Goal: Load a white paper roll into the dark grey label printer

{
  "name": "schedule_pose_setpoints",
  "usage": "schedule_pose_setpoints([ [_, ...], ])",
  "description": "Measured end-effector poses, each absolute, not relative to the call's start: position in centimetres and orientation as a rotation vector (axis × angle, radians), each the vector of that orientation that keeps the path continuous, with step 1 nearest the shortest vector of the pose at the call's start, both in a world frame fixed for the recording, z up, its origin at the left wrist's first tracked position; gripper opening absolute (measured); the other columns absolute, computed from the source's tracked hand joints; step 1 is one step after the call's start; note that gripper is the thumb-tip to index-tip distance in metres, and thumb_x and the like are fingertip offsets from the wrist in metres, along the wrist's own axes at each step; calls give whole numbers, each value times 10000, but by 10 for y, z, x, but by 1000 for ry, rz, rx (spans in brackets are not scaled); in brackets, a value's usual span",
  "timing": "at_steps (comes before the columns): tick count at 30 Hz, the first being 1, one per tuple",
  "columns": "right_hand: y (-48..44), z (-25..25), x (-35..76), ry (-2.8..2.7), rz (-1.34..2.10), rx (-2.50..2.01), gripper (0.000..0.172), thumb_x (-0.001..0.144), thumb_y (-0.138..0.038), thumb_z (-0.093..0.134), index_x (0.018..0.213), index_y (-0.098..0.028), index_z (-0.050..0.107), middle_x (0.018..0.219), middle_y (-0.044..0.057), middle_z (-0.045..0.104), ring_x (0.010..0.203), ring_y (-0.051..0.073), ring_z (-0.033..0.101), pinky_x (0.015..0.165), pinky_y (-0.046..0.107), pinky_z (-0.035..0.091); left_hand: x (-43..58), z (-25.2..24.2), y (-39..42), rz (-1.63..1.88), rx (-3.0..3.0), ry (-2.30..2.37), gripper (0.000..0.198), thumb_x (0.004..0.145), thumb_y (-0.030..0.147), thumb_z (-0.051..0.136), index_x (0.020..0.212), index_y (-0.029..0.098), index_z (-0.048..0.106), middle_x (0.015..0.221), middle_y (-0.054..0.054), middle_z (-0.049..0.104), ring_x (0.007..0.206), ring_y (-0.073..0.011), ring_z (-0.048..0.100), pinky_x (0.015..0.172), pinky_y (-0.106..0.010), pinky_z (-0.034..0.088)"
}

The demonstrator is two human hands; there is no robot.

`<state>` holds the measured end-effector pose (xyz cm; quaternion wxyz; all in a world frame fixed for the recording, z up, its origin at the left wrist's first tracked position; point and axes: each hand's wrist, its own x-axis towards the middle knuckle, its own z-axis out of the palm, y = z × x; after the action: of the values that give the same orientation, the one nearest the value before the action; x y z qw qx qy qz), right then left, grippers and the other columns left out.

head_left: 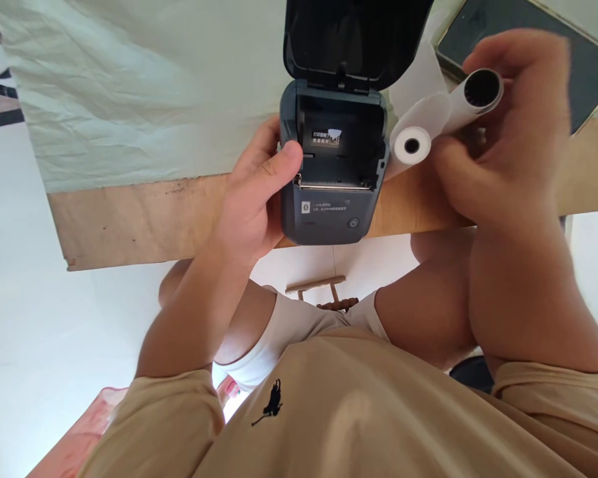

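My left hand [256,192] grips a dark blue-grey portable label printer [323,216] by its left side, thumb on the rim of the bay. The printer's black lid [353,40] is swung up, and the bay [341,126] inside holds no roll. To its right is a small white paper roll [411,145] with a dark core and a loose strip trailing upward. My right hand [513,133], slightly blurred, curls around a white tube-shaped roll [458,109] with a dark open end. Its thumb lies close beside the small roll; some of its fingers are hidden.
Behind my right hand lies a dark flat device [583,60], possibly a tablet or phone. A pale green cloth [154,86] covers the wooden table [129,219], whose front edge is bare. My legs are below the edge, and a wooden rung [316,284] shows beneath.
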<state>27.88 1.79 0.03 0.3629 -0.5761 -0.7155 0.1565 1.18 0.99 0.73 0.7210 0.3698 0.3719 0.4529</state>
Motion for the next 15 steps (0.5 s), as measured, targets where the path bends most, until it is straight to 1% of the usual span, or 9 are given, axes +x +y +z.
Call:
schedule_pose_setpoints([
  [2,20,-6,282,-1928,259,-1513,605,732,-108,677,1317,-258,650,1311,52,643,1199,188,628,793,288,483,12,6,9,1007,819,822,394,839,500,842,1095,228,719,1079,-85,790,1420,-395,674,1047,-519,659],
  [4,19,-9,285,-1918,211,-1527,559,727,-95,661,1265,-248,648,1252,40,649,1153,181,631,823,306,497,12,5,9,1002,815,816,400,837,479,846,1113,220,718,1109,-92,791,1395,-389,688,1061,-519,657],
  [7,17,-9,286,-1914,264,-1484,604,700,-41,551,1267,-242,607,1247,23,651,1147,170,632,915,349,514,11,4,8,1008,812,782,393,848,433,841,1141,203,716,1133,-91,790,1356,-363,709,1089,-509,650],
  [9,17,-9,285,-1957,224,-1505,564,747,-85,570,1281,-258,622,1250,25,637,1162,175,621,932,365,507,11,6,8,1026,806,777,389,867,450,814,1148,200,719,1124,-96,790,1342,-366,713,1084,-513,651],
  [10,17,-10,285,-1967,163,-1509,501,776,-135,612,1259,-262,649,1221,30,638,1148,180,615,927,369,502,11,7,8,1016,805,785,396,855,453,828,1143,203,720,1122,-100,791,1340,-374,713,1078,-511,652],
  [12,19,-12,283,-1927,70,-1454,410,778,-223,689,1188,-249,692,1137,45,646,1061,181,607,895,371,486,12,8,8,983,801,806,411,822,450,866,1128,215,722,1127,-106,795,1345,-388,709,1059,-506,656],
  [13,19,-13,281,-1881,83,-1406,413,765,-229,693,1177,-241,693,1109,52,647,1013,177,605,868,364,477,12,9,8,979,798,821,407,815,449,874,1115,220,723,1126,-107,797,1348,-394,708,1041,-505,661],
  [15,20,-14,279,-1795,223,-1318,491,741,-189,641,1229,-236,656,1086,57,649,972,174,619,818,344,457,13,9,9,987,801,842,360,846,455,841,1099,228,723,1119,-105,799,1364,-396,703,1008,-508,666],
])
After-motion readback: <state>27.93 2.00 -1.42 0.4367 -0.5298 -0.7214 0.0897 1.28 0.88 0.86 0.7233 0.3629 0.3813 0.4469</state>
